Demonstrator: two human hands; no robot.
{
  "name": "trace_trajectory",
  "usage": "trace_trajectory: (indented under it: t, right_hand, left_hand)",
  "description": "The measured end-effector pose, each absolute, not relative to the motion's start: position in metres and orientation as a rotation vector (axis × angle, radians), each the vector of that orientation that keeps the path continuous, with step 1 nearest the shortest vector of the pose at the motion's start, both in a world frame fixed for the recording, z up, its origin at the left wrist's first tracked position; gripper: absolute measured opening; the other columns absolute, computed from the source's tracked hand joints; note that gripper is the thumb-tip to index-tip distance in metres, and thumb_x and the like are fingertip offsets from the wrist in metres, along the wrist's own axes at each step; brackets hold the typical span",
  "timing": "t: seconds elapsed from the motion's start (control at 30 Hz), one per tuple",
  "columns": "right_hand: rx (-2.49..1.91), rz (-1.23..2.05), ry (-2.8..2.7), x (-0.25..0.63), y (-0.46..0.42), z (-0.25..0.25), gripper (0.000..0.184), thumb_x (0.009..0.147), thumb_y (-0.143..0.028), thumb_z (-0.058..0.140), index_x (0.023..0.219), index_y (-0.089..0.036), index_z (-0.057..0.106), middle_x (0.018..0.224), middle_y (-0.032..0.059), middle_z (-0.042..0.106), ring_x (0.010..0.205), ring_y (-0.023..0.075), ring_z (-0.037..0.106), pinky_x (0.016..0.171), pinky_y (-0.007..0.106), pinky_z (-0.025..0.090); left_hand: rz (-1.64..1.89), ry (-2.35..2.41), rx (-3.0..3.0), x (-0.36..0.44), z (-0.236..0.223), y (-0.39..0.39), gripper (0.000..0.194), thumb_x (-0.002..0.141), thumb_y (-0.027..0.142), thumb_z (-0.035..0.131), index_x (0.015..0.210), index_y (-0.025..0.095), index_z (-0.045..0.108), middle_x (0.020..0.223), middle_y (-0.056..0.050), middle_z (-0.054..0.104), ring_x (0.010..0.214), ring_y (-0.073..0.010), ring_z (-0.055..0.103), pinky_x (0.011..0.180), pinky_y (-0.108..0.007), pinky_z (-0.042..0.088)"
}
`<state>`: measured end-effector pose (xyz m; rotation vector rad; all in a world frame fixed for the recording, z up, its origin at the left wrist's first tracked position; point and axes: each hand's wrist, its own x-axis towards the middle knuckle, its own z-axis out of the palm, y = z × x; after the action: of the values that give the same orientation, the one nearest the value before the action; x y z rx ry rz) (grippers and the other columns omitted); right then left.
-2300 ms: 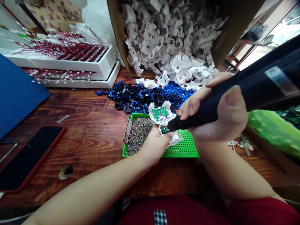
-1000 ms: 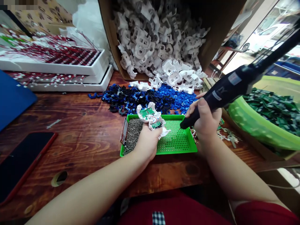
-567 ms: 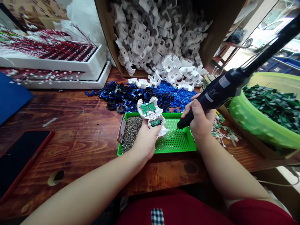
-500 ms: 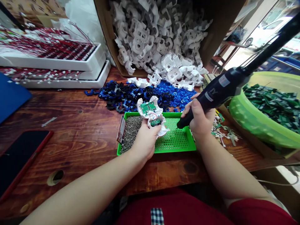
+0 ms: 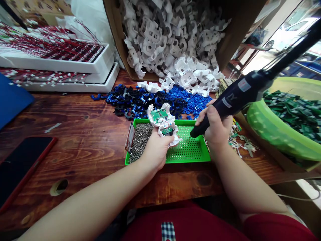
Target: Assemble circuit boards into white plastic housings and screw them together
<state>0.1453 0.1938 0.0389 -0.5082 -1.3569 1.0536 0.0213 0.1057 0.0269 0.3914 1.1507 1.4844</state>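
Observation:
My left hand [image 5: 158,147] grips a white plastic housing [image 5: 151,117] above the green tray. Two green circuit boards, joined by thin wires, sit in its two parts; the larger circuit board [image 5: 159,115] is in the upper one. My right hand [image 5: 217,125] is wrapped round a black electric screwdriver [image 5: 233,97], tilted with its tip down over the perforated side of the green tray [image 5: 205,160]. The tip is apart from the housing. Many small screws [image 5: 140,142] fill the tray's left side.
A cardboard box [image 5: 114,43] of white shells stands at the back, with blue and black plastic parts [image 5: 140,100] before it. Foam trays [image 5: 100,68] of red wires and a phone [image 5: 25,167] lie left. A yellow-green basin [image 5: 288,134] of circuit boards stands right.
The screwdriver was at the lower board in the housing; it has since moved right and back, over the tray. Over the last half second both hands have hardly moved.

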Motion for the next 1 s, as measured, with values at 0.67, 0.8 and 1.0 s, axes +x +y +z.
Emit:
trace_trajectory:
  t: [0.67,0.8,1.0]
  right_hand:
    - [-0.331,1.077,-1.242,0.132,0.145,0.123,0.028,0.073,-0.043,0.059,0.079,-0.022,0.042,0.045,-0.0069,0.044,0.037,0.0128,0.047,0.041,0.028,0.042]
    - [-0.214,1.132,-1.352,0.112,0.141,0.121,0.025,0.077,-0.044,0.058,0.083,-0.024,0.045,0.049,-0.0062,0.047,0.040,0.0132,0.050,0.043,0.029,0.043]
    - [-0.205,1.134,-1.403,0.104,0.149,0.105,0.027,0.079,-0.047,0.056,0.089,-0.025,0.045,0.053,-0.0047,0.046,0.040,0.0122,0.049,0.040,0.027,0.039]
  left_hand:
    - [1.409,0.913,0.451,0.022,0.026,0.101,0.037,0.058,0.008,0.073,0.093,0.016,0.064,0.088,-0.004,0.068,0.082,-0.0176,0.062,0.083,-0.036,0.045]
    - [1.394,0.886,0.483,0.020,0.025,0.100,0.031,0.059,0.010,0.073,0.089,0.015,0.065,0.081,-0.004,0.069,0.084,-0.0194,0.063,0.083,-0.037,0.046]
    - [1.389,0.889,0.518,0.020,0.024,0.100,0.022,0.060,0.011,0.073,0.080,0.014,0.065,0.079,-0.006,0.070,0.092,-0.0239,0.062,0.086,-0.040,0.045]
